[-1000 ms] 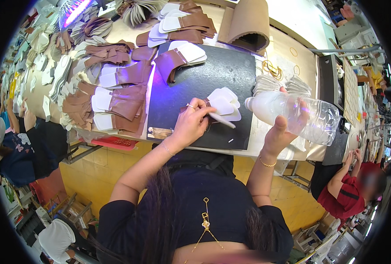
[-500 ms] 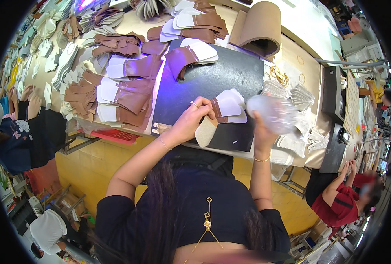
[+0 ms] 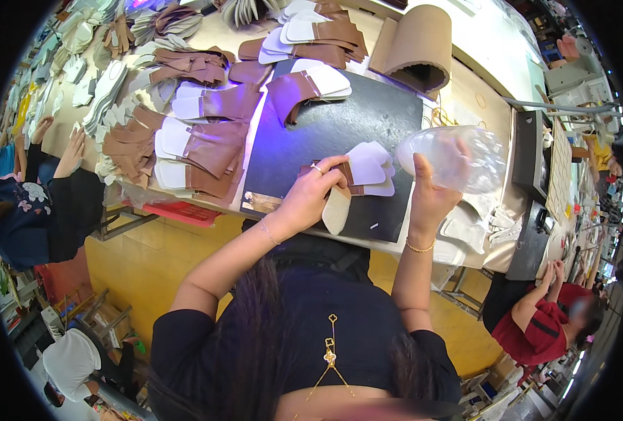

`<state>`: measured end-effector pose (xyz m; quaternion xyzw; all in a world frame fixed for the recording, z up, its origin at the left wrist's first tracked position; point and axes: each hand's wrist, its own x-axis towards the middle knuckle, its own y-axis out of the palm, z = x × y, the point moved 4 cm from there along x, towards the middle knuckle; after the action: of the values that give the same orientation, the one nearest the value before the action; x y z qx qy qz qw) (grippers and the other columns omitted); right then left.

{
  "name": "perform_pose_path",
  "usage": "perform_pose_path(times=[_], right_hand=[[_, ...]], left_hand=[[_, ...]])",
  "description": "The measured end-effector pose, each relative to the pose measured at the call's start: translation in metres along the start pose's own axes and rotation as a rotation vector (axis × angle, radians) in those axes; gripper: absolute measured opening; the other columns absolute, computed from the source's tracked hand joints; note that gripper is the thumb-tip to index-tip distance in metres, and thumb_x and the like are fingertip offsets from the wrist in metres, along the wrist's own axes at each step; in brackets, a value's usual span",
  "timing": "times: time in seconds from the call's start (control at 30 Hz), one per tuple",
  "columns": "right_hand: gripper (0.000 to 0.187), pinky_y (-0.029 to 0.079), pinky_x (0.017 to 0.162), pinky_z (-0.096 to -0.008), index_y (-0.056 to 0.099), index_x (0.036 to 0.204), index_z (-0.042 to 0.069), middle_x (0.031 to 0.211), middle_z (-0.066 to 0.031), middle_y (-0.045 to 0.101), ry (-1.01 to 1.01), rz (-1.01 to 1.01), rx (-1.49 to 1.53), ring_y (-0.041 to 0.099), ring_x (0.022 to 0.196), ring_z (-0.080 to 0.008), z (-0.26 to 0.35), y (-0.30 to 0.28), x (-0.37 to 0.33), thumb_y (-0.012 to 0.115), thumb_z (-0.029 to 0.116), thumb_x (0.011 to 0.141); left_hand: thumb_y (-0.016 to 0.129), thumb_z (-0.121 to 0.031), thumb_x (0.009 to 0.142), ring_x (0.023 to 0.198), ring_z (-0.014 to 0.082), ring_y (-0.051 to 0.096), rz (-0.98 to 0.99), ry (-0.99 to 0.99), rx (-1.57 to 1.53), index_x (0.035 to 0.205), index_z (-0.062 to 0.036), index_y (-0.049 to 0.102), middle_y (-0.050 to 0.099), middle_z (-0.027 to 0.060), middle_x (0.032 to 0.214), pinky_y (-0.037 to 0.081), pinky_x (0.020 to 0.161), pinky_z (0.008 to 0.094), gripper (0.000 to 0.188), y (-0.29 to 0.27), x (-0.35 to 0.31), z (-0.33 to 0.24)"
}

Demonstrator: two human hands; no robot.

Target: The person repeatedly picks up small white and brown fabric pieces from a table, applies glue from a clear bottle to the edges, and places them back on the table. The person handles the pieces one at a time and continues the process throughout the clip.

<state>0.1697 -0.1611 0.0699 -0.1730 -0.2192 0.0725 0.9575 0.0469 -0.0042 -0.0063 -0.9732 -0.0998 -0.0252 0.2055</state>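
Clear plastic bottle is gripped in the right hand, while the left hand pinches a pale insole piece.

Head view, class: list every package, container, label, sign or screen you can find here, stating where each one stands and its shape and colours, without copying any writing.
Clear plastic bottle: held up in the right hand above the dark mat's right end; rounded, see-through, blurred.
Cardboard roll: top of the bench, behind the mat; curled brown sheet, open end toward the camera.
No legible label, sign or lit screen can be made out.
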Motion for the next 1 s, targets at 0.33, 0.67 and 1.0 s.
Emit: perform_pose_path(times=[0.33,0.67,1.0], right_hand=[[0.058,0.056,0.072,-0.0332,0.055,0.125,-0.003,0.092,-0.0188,0.071,-0.146,0.273,-0.328,0.071,0.076,-0.0275,0.002,0.032,-0.006,0.081,0.022,0.080],[0.058,0.051,0.085,-0.0345,0.052,0.128,0.001,0.126,-0.0179,0.060,-0.218,0.159,0.211,0.064,0.103,-0.0272,0.006,0.016,-0.008,0.081,0.020,0.081],[0.037,0.053,0.072,-0.0318,0.066,0.109,-0.003,0.090,-0.0157,0.070,-0.077,0.123,-0.046,0.068,0.079,-0.0205,-0.002,0.017,0.022,0.077,0.021,0.084]], left_hand=[[0.067,0.002,0.078,0.102,0.0350,0.060,-0.101,0.067,0.129,0.096,-0.0039,0.058,0.054,0.0134,0.120,0.050,0.085,0.0405,0.020,0.000,-0.002,-0.006],[0.070,-0.001,0.074,0.087,0.0305,0.059,-0.047,0.028,0.075,0.107,-0.0089,0.064,0.050,0.0104,0.097,0.050,0.075,0.0399,0.034,0.003,-0.002,0.002],[0.075,-0.007,0.074,0.091,0.0296,0.061,-0.080,0.082,0.122,0.095,-0.0076,0.066,0.053,0.0087,0.102,0.049,0.078,0.0390,0.023,0.003,-0.005,0.004]])
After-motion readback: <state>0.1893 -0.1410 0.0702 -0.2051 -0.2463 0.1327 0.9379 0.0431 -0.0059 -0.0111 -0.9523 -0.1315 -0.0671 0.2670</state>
